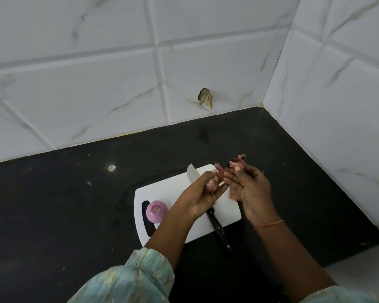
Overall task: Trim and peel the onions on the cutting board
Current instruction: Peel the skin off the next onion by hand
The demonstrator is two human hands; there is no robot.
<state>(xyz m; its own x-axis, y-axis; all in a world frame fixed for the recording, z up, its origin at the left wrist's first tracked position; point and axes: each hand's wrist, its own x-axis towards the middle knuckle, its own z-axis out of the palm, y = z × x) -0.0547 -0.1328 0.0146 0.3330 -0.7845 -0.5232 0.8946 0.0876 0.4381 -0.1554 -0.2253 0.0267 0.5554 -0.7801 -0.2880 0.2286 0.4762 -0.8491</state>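
A black bench (74, 204) fills the corner beneath pale marbled wall tiles. A white cutting board (184, 184) lies flat on it, and a knife's black handle (222, 236) juts over the board's near edge onto the bench.

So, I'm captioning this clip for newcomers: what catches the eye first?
Both hands meet above the white cutting board: the left hand grips an onion while the right hand pinches papery skin. A peeled onion sits at the board's left end, a knife under the hands.
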